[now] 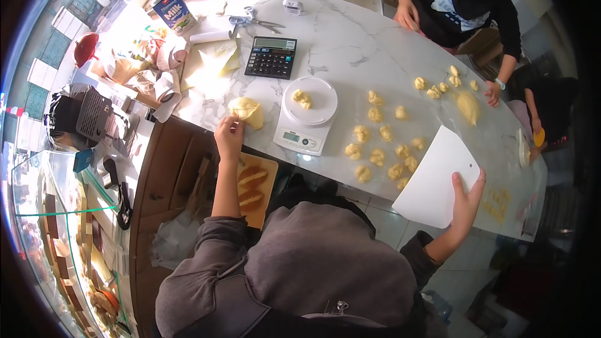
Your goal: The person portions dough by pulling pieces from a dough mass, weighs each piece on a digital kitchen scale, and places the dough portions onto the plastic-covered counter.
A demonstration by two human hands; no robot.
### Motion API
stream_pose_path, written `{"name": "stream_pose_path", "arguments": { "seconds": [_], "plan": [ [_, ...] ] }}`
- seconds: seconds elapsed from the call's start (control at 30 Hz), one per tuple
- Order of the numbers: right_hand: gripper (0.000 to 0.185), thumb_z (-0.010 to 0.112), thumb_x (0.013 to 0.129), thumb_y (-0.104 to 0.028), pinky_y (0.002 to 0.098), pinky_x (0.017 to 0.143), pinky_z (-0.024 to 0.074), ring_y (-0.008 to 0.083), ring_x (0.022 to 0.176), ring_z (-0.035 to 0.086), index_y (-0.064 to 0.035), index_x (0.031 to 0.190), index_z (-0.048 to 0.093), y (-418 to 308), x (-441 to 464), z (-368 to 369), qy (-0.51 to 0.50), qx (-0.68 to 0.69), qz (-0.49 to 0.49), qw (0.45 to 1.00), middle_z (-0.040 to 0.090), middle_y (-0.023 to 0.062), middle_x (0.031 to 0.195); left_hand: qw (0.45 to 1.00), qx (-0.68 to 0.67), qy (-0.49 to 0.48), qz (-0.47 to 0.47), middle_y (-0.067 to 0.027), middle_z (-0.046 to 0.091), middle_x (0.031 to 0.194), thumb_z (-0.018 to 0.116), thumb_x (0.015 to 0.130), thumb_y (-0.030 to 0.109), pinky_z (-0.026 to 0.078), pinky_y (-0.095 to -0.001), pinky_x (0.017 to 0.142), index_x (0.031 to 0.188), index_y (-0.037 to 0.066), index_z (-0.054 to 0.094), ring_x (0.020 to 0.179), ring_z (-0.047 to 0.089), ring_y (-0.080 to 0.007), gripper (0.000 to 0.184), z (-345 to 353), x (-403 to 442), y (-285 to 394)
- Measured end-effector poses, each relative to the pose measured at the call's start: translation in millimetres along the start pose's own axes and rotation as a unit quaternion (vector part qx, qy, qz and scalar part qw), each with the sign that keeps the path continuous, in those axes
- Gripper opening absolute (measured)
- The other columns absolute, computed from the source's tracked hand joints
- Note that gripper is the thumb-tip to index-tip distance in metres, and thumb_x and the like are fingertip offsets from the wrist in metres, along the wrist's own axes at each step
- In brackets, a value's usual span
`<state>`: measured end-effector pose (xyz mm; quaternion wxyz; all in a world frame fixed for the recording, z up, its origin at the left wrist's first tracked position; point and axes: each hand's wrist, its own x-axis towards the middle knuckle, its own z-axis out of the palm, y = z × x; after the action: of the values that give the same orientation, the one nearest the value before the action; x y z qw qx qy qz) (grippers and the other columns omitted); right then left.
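My left hand (230, 136) is at the table's front edge, its fingertips pinching the near side of a yellow dough lump (246, 111). My right hand (467, 197) grips a white plastic dough scraper (435, 178), which is tilted over the front edge of the table. Between my hands stands a white kitchen scale (303, 131) with a small dough piece (302, 99) on its round plate. Several dough pieces (377, 157) lie to the right of the scale, some close to the scraper.
A calculator (271, 57), scissors (253, 20) and a milk carton (173, 11) stand or lie farther back. Across the marble table (350, 31), a person (466, 6) is beside more dough (467, 107). Another person's arm (535, 116) shows at far right. Below my left arm is a tray (260, 175).
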<state>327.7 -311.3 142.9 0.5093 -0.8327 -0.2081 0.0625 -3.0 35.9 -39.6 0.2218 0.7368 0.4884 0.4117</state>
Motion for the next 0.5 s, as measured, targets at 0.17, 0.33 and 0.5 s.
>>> {"name": "stream_pose_path", "arguments": {
  "seconds": [0.17, 0.33, 0.5],
  "plan": [
    [0.045, 0.061, 0.082, -0.009, 0.0306, 0.093, 0.0339, 0.0193, 0.104, 0.046, -0.0001, 0.121, 0.04, -1, -4, -2, 0.014, -0.012, 0.001, 1.0, 0.049, 0.0105, 0.112, 0.999, -0.01, -0.036, -0.017, -0.0106, 0.063, 0.084, 0.063, 0.075, 0.001, 0.048, -0.0267, 0.057, 0.085, -0.002, 0.062, 0.063, 0.06, -0.0177, 0.011, -3, 2, 3],
    [0.044, 0.061, 0.082, -0.009, 0.0306, 0.093, 0.0344, 0.0191, 0.103, 0.046, -0.0004, 0.121, 0.04, -2, -7, 1, 0.008, -0.004, 0.004, 1.0, 0.049, 0.0105, 0.111, 0.97, 0.035, -0.239, -0.017, -0.0143, 0.059, 0.105, 0.06, 0.077, 0.001, 0.048, -0.0302, 0.075, 0.102, 0.0, 0.063, 0.089, 0.06, -0.0228, 0.026, -35, 21, 8],
    [0.045, 0.061, 0.082, -0.009, 0.0306, 0.093, 0.0344, 0.0192, 0.104, 0.046, -0.0007, 0.121, 0.04, -5, -11, -2, 0.014, -0.006, 0.015, 1.0, 0.05, 0.0103, 0.111, 0.983, 0.106, -0.137, 0.062, -0.0165, 0.055, 0.114, 0.064, 0.075, 0.008, 0.043, -0.0364, 0.088, 0.111, -0.004, 0.056, 0.101, 0.054, -0.0313, 0.039, -31, 35, 65]
  ]
}}
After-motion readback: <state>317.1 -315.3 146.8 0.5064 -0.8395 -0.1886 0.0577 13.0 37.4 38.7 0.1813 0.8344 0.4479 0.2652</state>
